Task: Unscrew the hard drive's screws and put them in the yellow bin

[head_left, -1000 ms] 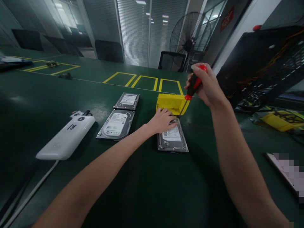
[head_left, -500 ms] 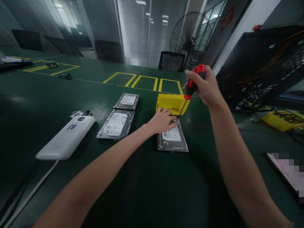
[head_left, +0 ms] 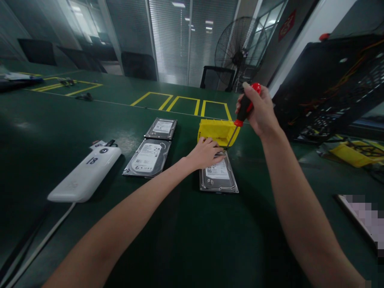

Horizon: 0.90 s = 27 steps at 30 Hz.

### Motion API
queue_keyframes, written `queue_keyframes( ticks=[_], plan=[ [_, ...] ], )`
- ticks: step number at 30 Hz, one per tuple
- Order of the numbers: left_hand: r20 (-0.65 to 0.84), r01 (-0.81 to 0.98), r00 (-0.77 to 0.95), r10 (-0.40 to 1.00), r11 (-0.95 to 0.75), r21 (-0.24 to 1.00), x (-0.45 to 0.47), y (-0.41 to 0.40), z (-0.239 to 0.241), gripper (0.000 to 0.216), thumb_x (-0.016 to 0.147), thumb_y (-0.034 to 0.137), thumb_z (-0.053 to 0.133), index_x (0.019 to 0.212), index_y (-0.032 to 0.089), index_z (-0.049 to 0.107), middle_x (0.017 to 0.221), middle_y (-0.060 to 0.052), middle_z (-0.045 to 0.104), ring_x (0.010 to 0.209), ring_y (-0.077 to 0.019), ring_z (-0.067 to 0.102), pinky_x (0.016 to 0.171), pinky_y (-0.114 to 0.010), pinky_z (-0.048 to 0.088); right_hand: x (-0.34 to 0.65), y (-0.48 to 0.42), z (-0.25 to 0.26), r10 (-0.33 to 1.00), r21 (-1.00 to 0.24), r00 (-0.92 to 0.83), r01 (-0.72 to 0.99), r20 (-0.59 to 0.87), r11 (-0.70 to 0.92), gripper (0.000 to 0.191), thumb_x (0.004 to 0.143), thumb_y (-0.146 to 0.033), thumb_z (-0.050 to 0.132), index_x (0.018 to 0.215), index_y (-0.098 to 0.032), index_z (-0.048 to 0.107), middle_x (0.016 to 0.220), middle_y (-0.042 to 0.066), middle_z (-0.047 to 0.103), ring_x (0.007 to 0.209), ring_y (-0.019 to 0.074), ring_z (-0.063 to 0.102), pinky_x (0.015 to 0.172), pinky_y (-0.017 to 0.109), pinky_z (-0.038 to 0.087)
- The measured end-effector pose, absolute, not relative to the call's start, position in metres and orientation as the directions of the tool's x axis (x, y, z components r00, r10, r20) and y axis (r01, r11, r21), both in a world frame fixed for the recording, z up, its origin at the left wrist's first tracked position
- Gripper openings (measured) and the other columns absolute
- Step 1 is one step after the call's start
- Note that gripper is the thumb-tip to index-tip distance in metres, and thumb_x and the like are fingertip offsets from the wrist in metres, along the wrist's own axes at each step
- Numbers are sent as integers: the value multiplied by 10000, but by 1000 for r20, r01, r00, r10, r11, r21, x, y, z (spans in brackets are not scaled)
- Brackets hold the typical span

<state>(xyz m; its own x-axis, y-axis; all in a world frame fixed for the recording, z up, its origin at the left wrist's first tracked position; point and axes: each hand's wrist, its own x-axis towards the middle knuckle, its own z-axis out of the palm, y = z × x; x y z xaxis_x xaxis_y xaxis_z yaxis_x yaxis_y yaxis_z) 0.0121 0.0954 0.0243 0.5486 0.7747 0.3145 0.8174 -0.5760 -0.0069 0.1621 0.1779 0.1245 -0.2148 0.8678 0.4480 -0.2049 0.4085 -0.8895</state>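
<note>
A silver hard drive [head_left: 218, 181] with a white label lies flat on the green table. Across its far end rests my left hand [head_left: 205, 154], fingers bent over the far edge and thumb on the label; its fingertips are beside the screwdriver's tip. My right hand [head_left: 263, 114] is wrapped round the red and black handle of a screwdriver [head_left: 243, 110]. The shaft slants down to the far right corner of the drive, where the exact contact point is too small to make out. Just beyond the drive stands a yellow plastic bin [head_left: 217, 130], partly behind my left hand.
Two more hard drives, one nearer [head_left: 147, 158] and one farther [head_left: 162, 127], lie to the left. A white device marked 18 [head_left: 87, 174] trails a cable. Yellow tape outlines [head_left: 183, 98] mark the table. At right are another yellow bin [head_left: 351, 154] and a black equipment case [head_left: 318, 80].
My right hand has tipped the screwdriver handle slightly to the right, and its grip has turned a little. The left hand and the drive stay in place; the view shifts slightly.
</note>
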Motion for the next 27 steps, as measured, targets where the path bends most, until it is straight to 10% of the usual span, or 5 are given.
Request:
queue_keyframes(
  ticks=[27],
  plan=[
    [346, 803, 560, 753, -596, -2, 11, 100, 19, 449, 958, 461, 344, 1182, 178, 611, 1117, -92, 619, 1011, -255, 491, 845, -391, 338, 164, 173, 130, 876, -885, -288, -382, 387, 266, 289, 749, -508, 640, 753, -231, 558, 661, -29, 538, 547, 84, 515, 514, 246, 459]
  ],
)
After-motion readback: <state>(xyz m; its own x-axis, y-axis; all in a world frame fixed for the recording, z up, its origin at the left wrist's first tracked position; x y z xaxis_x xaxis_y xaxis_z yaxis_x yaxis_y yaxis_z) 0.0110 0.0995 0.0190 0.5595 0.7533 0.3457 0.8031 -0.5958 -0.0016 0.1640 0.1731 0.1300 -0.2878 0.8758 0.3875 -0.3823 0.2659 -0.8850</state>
